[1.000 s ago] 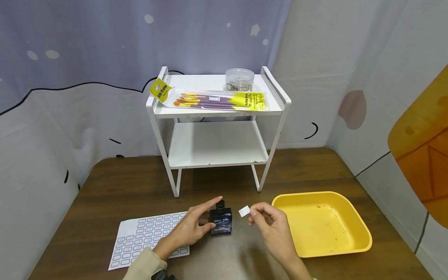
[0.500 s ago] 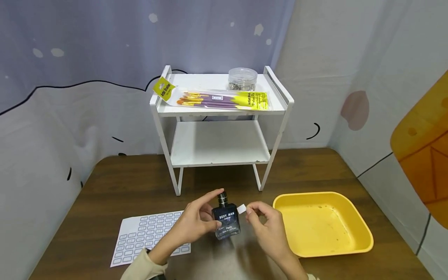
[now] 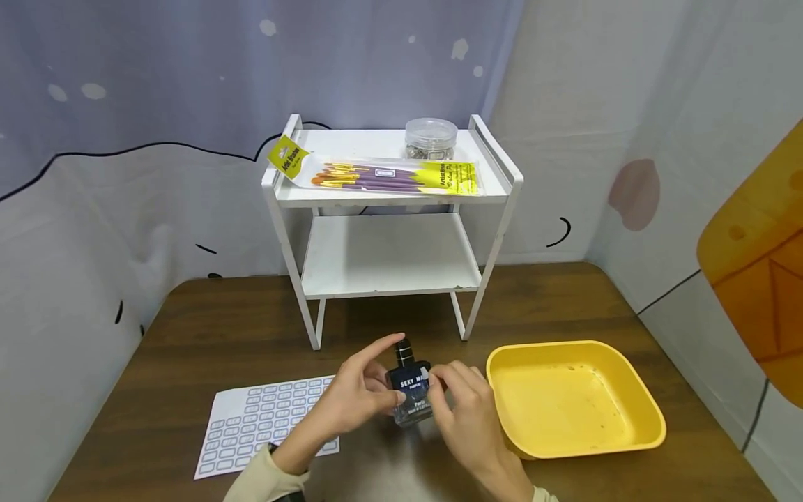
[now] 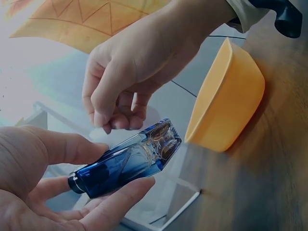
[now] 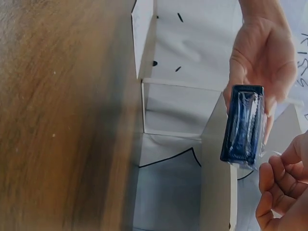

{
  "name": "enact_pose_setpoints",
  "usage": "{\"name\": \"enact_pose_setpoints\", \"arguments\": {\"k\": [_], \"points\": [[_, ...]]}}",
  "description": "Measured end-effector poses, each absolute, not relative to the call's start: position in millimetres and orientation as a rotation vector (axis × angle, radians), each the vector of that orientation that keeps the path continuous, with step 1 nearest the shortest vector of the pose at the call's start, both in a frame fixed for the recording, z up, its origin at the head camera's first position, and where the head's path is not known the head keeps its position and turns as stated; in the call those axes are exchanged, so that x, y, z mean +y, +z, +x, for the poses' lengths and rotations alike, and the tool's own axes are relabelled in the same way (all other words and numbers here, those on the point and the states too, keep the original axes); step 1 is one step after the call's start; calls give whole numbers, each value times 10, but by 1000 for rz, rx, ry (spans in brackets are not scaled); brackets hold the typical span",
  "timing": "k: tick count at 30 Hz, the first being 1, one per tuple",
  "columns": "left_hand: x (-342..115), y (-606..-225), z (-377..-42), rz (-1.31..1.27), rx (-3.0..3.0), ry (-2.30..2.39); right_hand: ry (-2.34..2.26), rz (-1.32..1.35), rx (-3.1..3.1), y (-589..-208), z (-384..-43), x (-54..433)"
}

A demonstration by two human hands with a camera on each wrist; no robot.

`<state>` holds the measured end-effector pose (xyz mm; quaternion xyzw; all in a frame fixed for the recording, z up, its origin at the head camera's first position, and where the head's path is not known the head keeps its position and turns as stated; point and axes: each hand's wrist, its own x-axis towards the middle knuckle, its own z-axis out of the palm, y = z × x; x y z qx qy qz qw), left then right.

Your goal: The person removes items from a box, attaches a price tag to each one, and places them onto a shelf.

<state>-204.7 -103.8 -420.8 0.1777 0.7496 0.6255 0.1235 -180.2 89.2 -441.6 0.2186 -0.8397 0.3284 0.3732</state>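
My left hand [image 3: 354, 394] grips a dark blue glass perfume bottle [image 3: 410, 396] with a black cap, index finger at the cap and thumb on the front face. The bottle is tilted, raised off the table. In the right wrist view its glass base [image 5: 244, 127] faces the camera. My right hand [image 3: 467, 415] pinches a small white sticker [image 3: 424, 372] between thumb and fingers, at the upper right of the bottle's front. The right fingers partly cover that side. Left of the hands lies a sheet of printed labels [image 3: 247, 429], partly under the left forearm.
A yellow plastic tray [image 3: 564, 401] stands on the table to the right. Behind, a white two-tier shelf [image 3: 392, 254] carries a pack of paint brushes [image 3: 376, 178] and a clear round jar [image 3: 431, 139] on top. Patterned cloth hangs around the table.
The left hand has lifted the perfume bottle and tilted it. The right hand has moved left, bringing the sticker from beside the bottle to its front face.
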Motion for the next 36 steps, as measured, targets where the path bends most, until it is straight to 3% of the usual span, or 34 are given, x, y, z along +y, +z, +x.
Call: {"name": "enact_pose_setpoints", "arguments": {"k": [36], "points": [[-1000, -4236, -2034, 526, 2200, 1819, 780, 639, -2209, -4506, -1779, 846]]}}
